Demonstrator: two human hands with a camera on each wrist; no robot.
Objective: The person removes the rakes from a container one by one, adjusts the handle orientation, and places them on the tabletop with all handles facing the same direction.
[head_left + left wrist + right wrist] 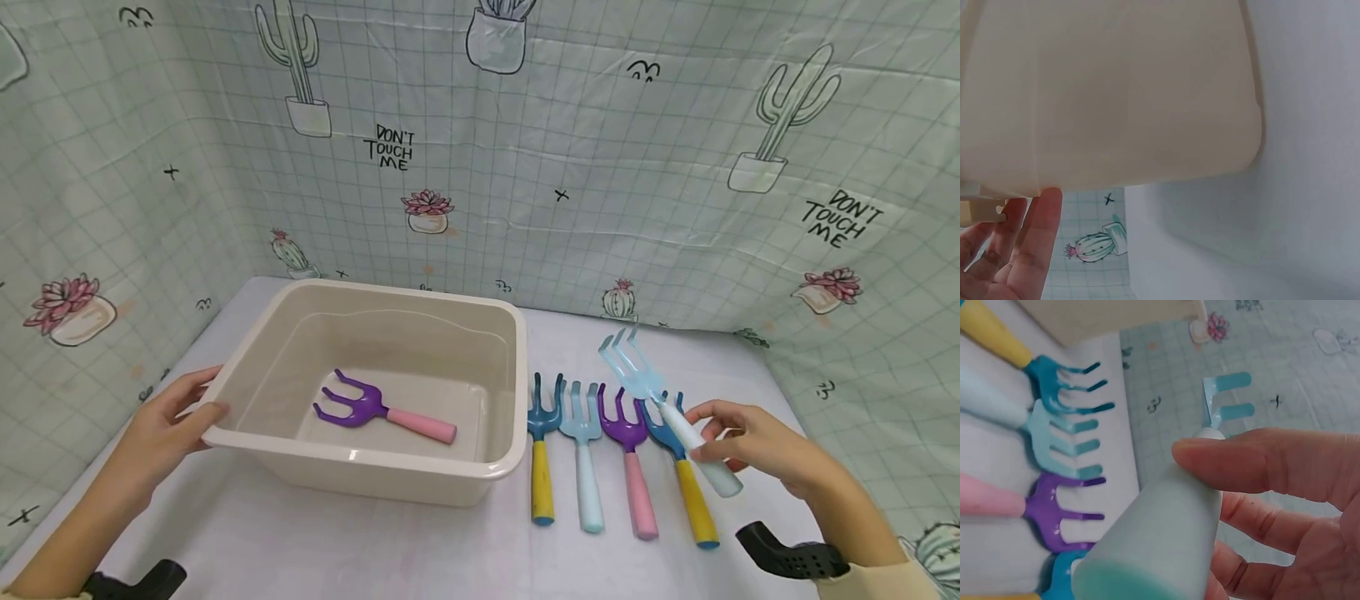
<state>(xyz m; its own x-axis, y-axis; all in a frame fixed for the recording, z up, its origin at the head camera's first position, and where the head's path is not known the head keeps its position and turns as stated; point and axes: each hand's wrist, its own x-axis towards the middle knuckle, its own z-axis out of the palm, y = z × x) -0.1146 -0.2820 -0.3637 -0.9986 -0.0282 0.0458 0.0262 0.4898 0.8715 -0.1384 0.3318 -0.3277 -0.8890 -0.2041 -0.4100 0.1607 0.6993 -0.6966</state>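
In the head view my right hand (738, 437) pinches the pale handle of a light-blue garden hand rake (693, 442) between thumb and fingers. The rake is raised at a slant, its prongs pointing away to the upper left, over a blue rake with a yellow handle (696, 500). My left hand (168, 421) holds the left rim of a beige plastic basin (360, 471), thumb on the rim. The left wrist view shows its fingers (1044, 219) under the basin's edge. Inside the basin lies a purple rake with a pink handle (367, 407).
Right of the basin, several rakes lie side by side on the white tabletop (450, 550): another yellow-handled blue one (542, 475), a light-blue one (588, 483) and a pink-handled purple one (637, 492). A cactus-print cloth (480, 150) stands up behind and along both sides.
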